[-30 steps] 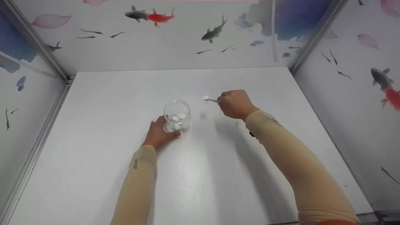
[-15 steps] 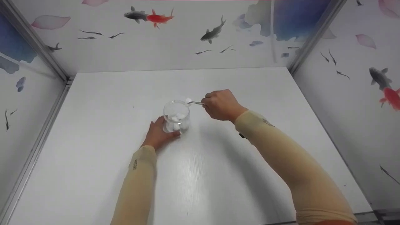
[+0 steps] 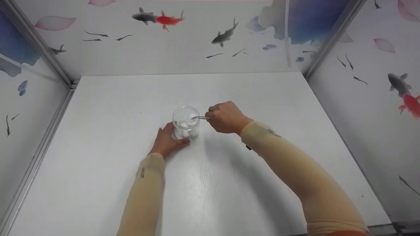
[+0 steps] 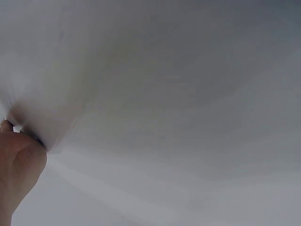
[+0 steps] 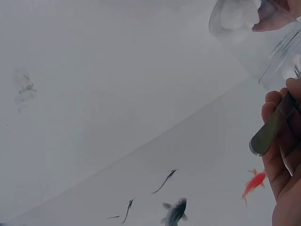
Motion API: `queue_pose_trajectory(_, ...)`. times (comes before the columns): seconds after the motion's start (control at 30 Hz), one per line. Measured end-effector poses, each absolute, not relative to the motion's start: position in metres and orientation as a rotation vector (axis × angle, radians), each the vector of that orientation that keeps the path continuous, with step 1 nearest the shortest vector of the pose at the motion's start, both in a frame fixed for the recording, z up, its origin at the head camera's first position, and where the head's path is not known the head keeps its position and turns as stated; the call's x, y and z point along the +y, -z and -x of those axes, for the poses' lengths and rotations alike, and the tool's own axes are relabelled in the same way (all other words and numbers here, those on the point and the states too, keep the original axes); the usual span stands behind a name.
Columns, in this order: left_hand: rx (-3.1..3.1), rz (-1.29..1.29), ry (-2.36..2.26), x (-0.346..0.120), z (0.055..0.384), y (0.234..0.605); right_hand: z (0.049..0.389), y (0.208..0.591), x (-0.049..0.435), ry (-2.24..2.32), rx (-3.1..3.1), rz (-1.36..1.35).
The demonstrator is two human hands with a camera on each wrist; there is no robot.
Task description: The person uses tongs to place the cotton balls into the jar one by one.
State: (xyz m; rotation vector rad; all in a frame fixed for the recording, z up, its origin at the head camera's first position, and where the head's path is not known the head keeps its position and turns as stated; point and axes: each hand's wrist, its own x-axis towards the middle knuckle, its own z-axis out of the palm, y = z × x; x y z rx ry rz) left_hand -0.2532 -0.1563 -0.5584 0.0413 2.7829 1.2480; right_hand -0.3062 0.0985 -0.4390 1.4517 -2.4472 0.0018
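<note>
A clear round jar [image 3: 197, 130] stands upright on the white table, with several small white balls [image 3: 185, 124] inside. From its near left side my left hand [image 3: 168, 141] grips the jar, thumb along the front. My right hand [image 3: 228, 117], to the right of the jar, holds a small metal fork [image 3: 200, 117], whose tip end reaches over the jar's rim into the opening. In the right wrist view, the fork's rounded handle end [image 5: 264, 140] sticks out of the fingers, and its tines lie by the jar's mouth. A white ball [image 3: 191, 118] is at the tines.
White panels printed with fish and petals enclose the white table [image 3: 108, 131] at the back and on both sides. Metal rails [image 3: 36, 154] run along the left edge. The left wrist view is mostly a blurred pale surface.
My right hand has moved left and slightly nearer, carrying the fork with a white ball from right of the jar to over its opening. My left hand and the jar stay put.
</note>
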Motion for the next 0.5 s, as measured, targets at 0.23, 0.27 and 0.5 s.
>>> queue_pose_trajectory(0.23, 2.792, -0.046, -1.25, -0.1555, 0.2537, 0.5588, 0.3044, 0.4393, 0.0984, 0.035, -2.442, -1.441)
queue_pose_trajectory(0.27, 2.79, -0.042, -1.25, -0.1554, 0.2536, 0.5586, 0.3043, 0.4396, 0.0985, 0.044, -2.441, -1.441)
queue_pose_trajectory(0.5, 2.791, -0.029, -1.236, -0.1546, 0.2534, 0.5577, 0.3055, 0.4411, 0.0995, 0.034, -2.452, -1.442)
